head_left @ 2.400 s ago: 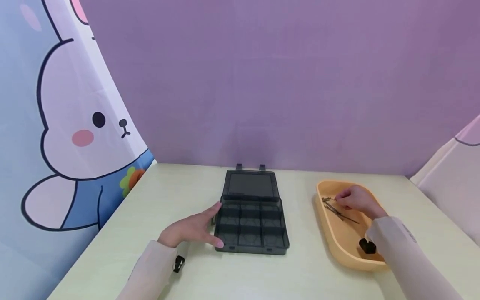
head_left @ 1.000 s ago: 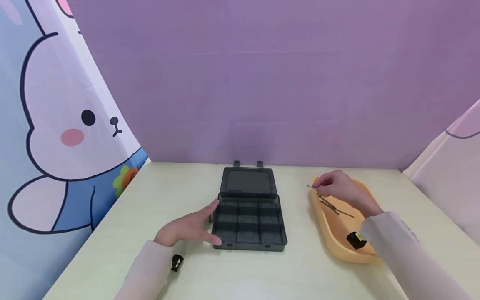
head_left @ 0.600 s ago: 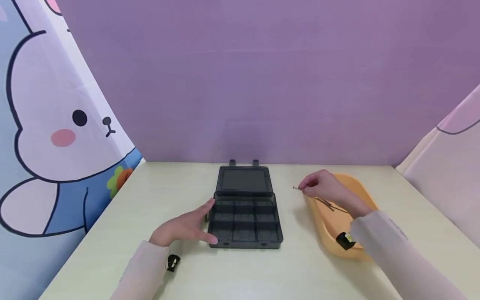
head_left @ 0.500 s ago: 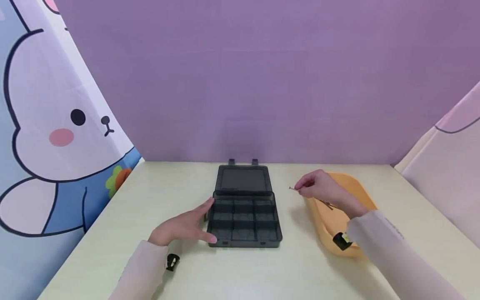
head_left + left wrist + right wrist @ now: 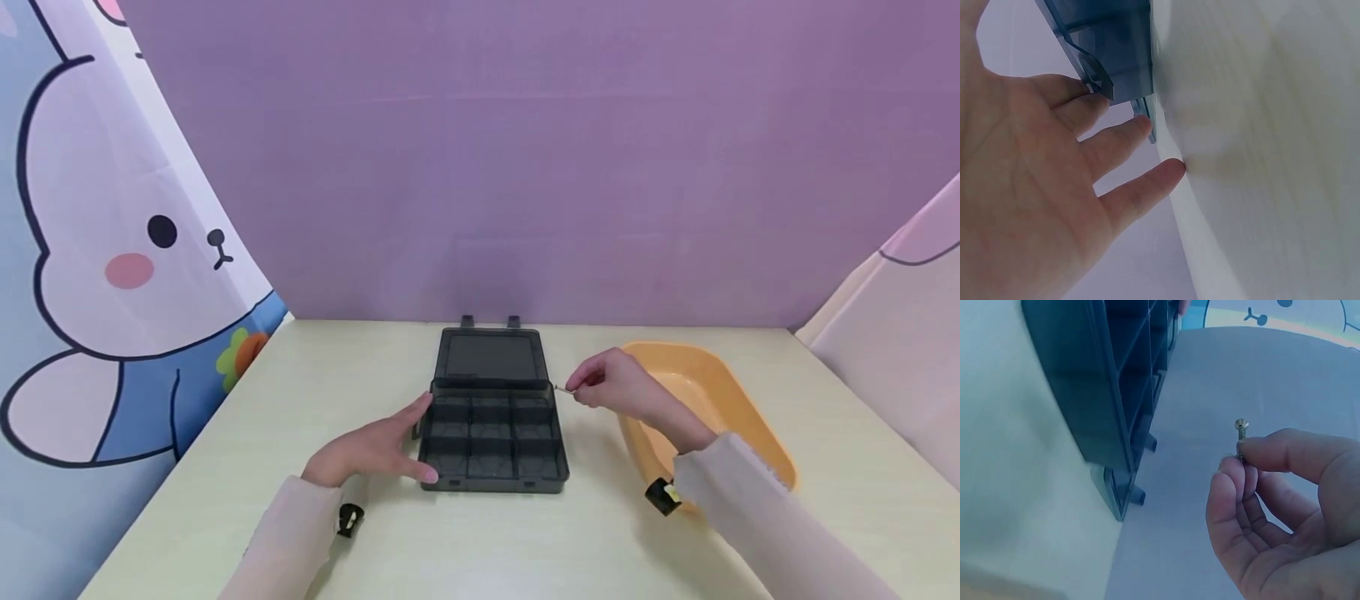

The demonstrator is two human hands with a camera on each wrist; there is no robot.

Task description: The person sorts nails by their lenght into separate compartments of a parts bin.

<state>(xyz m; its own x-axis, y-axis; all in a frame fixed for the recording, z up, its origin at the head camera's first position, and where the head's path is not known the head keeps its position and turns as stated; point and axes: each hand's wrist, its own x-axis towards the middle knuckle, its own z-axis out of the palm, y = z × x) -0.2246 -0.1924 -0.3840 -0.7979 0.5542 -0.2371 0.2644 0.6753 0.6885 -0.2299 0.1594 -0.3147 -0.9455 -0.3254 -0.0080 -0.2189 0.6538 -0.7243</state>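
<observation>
A dark translucent compartment box [image 5: 492, 450] lies on the table with its lid [image 5: 491, 357] folded back. My left hand [image 5: 375, 450] rests at its left side, thumb by the front corner and forefinger by the back one. In the left wrist view its fingers [image 5: 1119, 147] are fairly straight, two of them near a side latch [image 5: 1097, 75]. Between thumb and fingertips, my right hand [image 5: 618, 387] pinches a small brass-coloured screw [image 5: 1241, 428], head pointing up in the right wrist view. That hand is just right of the box's back right corner.
An orange tray [image 5: 716, 400] sits on the right, partly behind my right hand and forearm; whatever lies in its covered part is hidden. A purple cloth [image 5: 487, 167] hangs behind the table's back edge, and a rabbit-print cloth [image 5: 135, 333] on the left.
My right hand has lifted the screw out of the orange tray and carried it left to the box's back right corner. The left hand has stayed at the box.
</observation>
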